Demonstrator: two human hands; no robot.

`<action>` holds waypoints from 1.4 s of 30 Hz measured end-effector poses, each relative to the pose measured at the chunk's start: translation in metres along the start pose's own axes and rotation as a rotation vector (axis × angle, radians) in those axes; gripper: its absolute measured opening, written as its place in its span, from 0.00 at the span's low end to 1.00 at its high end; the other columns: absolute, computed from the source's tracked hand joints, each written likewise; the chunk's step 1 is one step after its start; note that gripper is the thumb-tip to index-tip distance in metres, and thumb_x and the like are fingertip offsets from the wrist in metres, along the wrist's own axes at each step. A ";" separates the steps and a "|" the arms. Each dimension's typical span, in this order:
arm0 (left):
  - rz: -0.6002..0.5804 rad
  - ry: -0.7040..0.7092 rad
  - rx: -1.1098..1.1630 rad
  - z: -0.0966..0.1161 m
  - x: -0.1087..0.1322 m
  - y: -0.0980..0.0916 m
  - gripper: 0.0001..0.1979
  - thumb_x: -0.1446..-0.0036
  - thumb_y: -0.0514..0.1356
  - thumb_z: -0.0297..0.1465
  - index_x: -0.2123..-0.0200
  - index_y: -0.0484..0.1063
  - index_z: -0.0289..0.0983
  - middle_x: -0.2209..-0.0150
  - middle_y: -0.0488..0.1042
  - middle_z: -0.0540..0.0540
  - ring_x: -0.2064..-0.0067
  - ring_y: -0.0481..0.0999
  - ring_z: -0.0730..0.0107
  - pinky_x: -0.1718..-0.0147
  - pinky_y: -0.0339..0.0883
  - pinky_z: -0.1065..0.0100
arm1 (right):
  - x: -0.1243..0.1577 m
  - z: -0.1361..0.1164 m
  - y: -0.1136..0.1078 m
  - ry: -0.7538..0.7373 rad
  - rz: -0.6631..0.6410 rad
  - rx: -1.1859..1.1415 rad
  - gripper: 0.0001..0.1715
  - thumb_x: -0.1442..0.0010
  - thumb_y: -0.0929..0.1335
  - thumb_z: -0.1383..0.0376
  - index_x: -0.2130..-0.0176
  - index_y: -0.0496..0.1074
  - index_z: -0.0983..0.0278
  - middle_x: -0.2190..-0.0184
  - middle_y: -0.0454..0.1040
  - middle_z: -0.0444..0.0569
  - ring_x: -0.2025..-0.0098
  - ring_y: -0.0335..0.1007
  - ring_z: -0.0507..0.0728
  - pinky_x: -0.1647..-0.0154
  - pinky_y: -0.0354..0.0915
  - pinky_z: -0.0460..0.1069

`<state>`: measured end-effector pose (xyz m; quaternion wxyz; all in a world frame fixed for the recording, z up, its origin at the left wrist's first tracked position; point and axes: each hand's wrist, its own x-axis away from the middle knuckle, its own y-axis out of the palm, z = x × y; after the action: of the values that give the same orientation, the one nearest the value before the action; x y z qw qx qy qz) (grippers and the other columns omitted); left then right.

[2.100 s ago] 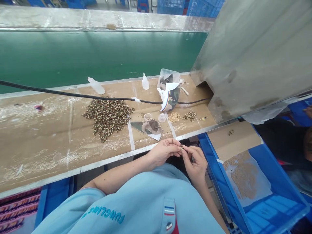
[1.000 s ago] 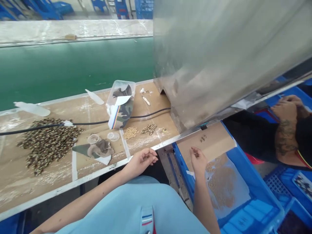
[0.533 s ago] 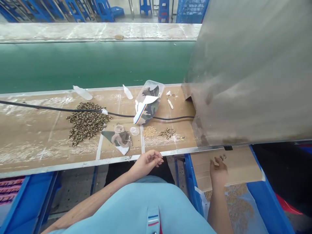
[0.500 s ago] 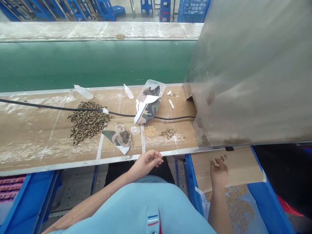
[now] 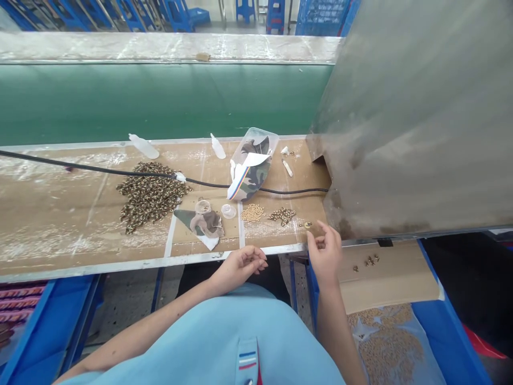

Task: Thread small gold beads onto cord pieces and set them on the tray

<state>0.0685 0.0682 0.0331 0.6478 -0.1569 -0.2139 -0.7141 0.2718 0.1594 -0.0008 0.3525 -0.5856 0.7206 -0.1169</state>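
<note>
My left hand [image 5: 243, 266] rests at the table's front edge, its fingers curled in towards the thumb. Whatever may be inside it is hidden. Over the same edge, further right, my right hand [image 5: 327, 254] has thumb and forefinger apart with nothing visible between them. Just beyond its fingertips lies a small round brass-coloured piece [image 5: 308, 225]. To the left of that are a little heap of dark-and-gold metal parts [image 5: 282, 216] and a heap of small golden beads [image 5: 252, 213]. Several similar dark metal parts [image 5: 369, 261] lie on a cardboard sheet [image 5: 393, 286] at the lower right.
A large pile of metal parts [image 5: 150, 195] lies left, under a black cable [image 5: 216, 185]. Behind are white squeeze bottles [image 5: 143, 146] and a clear tray [image 5: 258, 138] with camouflage cloth. A grey sheeted panel [image 5: 417, 128] stands right; a green belt [image 5: 160, 101] runs behind.
My right hand has moved left and up from the cardboard sheet to the table edge by the round piece. My left hand stays in place. The view has shifted slightly.
</note>
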 end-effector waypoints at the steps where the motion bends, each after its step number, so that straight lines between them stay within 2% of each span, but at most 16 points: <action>1: 0.008 -0.001 -0.001 0.000 0.002 -0.002 0.16 0.48 0.61 0.42 0.66 0.68 0.35 0.68 0.73 0.47 0.64 0.73 0.73 0.65 0.67 0.69 | -0.004 0.000 0.006 0.010 -0.003 0.006 0.19 0.42 0.65 0.57 0.55 0.72 0.65 0.57 0.71 0.54 0.77 0.63 0.46 0.71 0.67 0.46; 7: 0.042 0.005 0.022 -0.002 0.010 -0.012 0.15 0.48 0.61 0.41 0.66 0.68 0.34 0.68 0.73 0.47 0.65 0.73 0.74 0.65 0.67 0.70 | -0.014 0.006 0.017 0.042 -0.044 0.015 0.17 0.42 0.63 0.55 0.67 0.74 0.64 0.68 0.74 0.51 0.73 0.66 0.51 0.66 0.67 0.48; 10: 0.045 0.019 0.045 -0.005 0.012 -0.015 0.16 0.49 0.62 0.41 0.66 0.68 0.34 0.68 0.74 0.46 0.65 0.73 0.74 0.64 0.68 0.69 | -0.004 -0.002 0.013 0.114 -0.032 -0.085 0.15 0.44 0.66 0.55 0.68 0.75 0.65 0.68 0.74 0.51 0.71 0.68 0.52 0.67 0.67 0.47; 13: 0.050 0.035 0.091 -0.006 0.010 -0.015 0.17 0.51 0.64 0.40 0.64 0.69 0.33 0.64 0.75 0.45 0.64 0.74 0.73 0.60 0.69 0.67 | 0.017 -0.020 0.010 0.145 -0.179 -0.282 0.12 0.45 0.68 0.57 0.67 0.76 0.64 0.68 0.75 0.49 0.69 0.70 0.52 0.67 0.67 0.46; 15: 0.040 0.052 0.147 -0.004 0.008 -0.013 0.19 0.53 0.66 0.39 0.60 0.70 0.33 0.61 0.75 0.44 0.60 0.75 0.72 0.55 0.69 0.65 | 0.032 -0.036 0.010 0.123 -0.313 -0.405 0.10 0.44 0.69 0.59 0.67 0.76 0.63 0.68 0.75 0.48 0.68 0.71 0.51 0.68 0.68 0.46; 18: -0.004 0.073 0.251 -0.001 0.005 -0.010 0.25 0.56 0.68 0.37 0.54 0.69 0.34 0.59 0.76 0.44 0.57 0.75 0.71 0.51 0.67 0.65 | 0.052 -0.057 0.014 0.046 -0.390 -0.463 0.08 0.44 0.69 0.61 0.65 0.78 0.61 0.69 0.75 0.47 0.71 0.70 0.50 0.73 0.66 0.44; 21: -0.009 0.065 0.331 0.001 0.006 -0.009 0.25 0.58 0.70 0.37 0.57 0.71 0.33 0.62 0.77 0.45 0.64 0.75 0.75 0.56 0.68 0.66 | 0.063 -0.066 0.018 -0.008 -0.363 -0.445 0.10 0.43 0.68 0.63 0.62 0.78 0.59 0.71 0.74 0.46 0.73 0.69 0.49 0.74 0.66 0.43; 25: 0.006 0.026 0.353 -0.002 0.011 -0.011 0.22 0.60 0.71 0.37 0.63 0.73 0.31 0.70 0.77 0.47 0.69 0.74 0.76 0.62 0.69 0.68 | 0.068 -0.069 0.020 -0.134 -0.355 -0.407 0.14 0.41 0.66 0.65 0.56 0.76 0.58 0.69 0.74 0.46 0.68 0.72 0.50 0.67 0.69 0.45; 28: 0.001 0.032 0.375 -0.005 0.015 -0.016 0.21 0.60 0.71 0.37 0.65 0.73 0.31 0.72 0.77 0.48 0.70 0.74 0.76 0.65 0.68 0.70 | 0.066 -0.071 0.019 -0.216 -0.438 -0.400 0.16 0.39 0.63 0.65 0.53 0.75 0.57 0.67 0.75 0.47 0.66 0.72 0.50 0.65 0.69 0.45; 31: 0.005 0.020 0.382 -0.008 0.018 -0.022 0.21 0.60 0.71 0.38 0.65 0.72 0.31 0.73 0.77 0.48 0.70 0.75 0.75 0.66 0.69 0.70 | 0.060 -0.071 0.017 -0.225 -0.535 -0.386 0.16 0.39 0.63 0.63 0.52 0.74 0.59 0.66 0.75 0.47 0.66 0.72 0.50 0.66 0.68 0.44; 32: 0.012 0.016 0.377 -0.008 0.019 -0.024 0.21 0.60 0.70 0.38 0.65 0.72 0.31 0.73 0.76 0.48 0.70 0.75 0.75 0.65 0.69 0.70 | 0.057 -0.068 0.017 -0.195 -0.534 -0.364 0.16 0.39 0.64 0.62 0.53 0.74 0.60 0.65 0.76 0.47 0.66 0.72 0.50 0.66 0.68 0.44; 34: 0.028 0.014 0.364 -0.009 0.020 -0.028 0.20 0.58 0.69 0.40 0.67 0.71 0.32 0.73 0.76 0.47 0.70 0.76 0.73 0.64 0.70 0.69 | 0.047 -0.058 0.017 -0.086 -0.438 -0.284 0.15 0.40 0.64 0.60 0.58 0.75 0.62 0.64 0.76 0.49 0.64 0.72 0.51 0.65 0.67 0.45; 36: 0.041 0.021 0.365 -0.010 0.021 -0.031 0.19 0.57 0.68 0.40 0.68 0.70 0.32 0.72 0.76 0.47 0.68 0.76 0.73 0.63 0.70 0.68 | 0.034 -0.043 0.018 0.058 -0.241 -0.154 0.17 0.41 0.64 0.56 0.63 0.75 0.65 0.66 0.76 0.51 0.66 0.71 0.53 0.64 0.66 0.47; 38: 0.048 0.030 0.376 -0.009 0.022 -0.033 0.19 0.56 0.68 0.41 0.68 0.69 0.33 0.71 0.76 0.47 0.68 0.76 0.73 0.61 0.70 0.68 | 0.021 -0.027 0.021 0.159 -0.080 0.022 0.20 0.43 0.64 0.52 0.66 0.75 0.66 0.71 0.75 0.51 0.71 0.67 0.53 0.66 0.64 0.49; 40: 0.071 0.036 0.394 -0.009 0.021 -0.035 0.19 0.57 0.68 0.40 0.68 0.69 0.33 0.72 0.76 0.48 0.68 0.76 0.74 0.61 0.69 0.68 | 0.008 -0.015 0.023 0.161 -0.021 0.118 0.23 0.45 0.63 0.50 0.69 0.74 0.66 0.72 0.74 0.52 0.73 0.65 0.53 0.65 0.63 0.50; 42: 0.109 0.035 0.418 -0.008 0.019 -0.036 0.20 0.58 0.69 0.40 0.68 0.68 0.33 0.73 0.75 0.49 0.70 0.76 0.74 0.62 0.69 0.68 | 0.000 -0.008 0.026 0.128 -0.019 0.164 0.24 0.45 0.62 0.49 0.69 0.74 0.66 0.72 0.73 0.53 0.72 0.65 0.54 0.63 0.62 0.50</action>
<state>0.0314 0.0497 0.0320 0.7074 -0.0181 -0.3374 -0.6208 0.2467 0.1647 -0.0098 0.3515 -0.5529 0.7240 -0.2159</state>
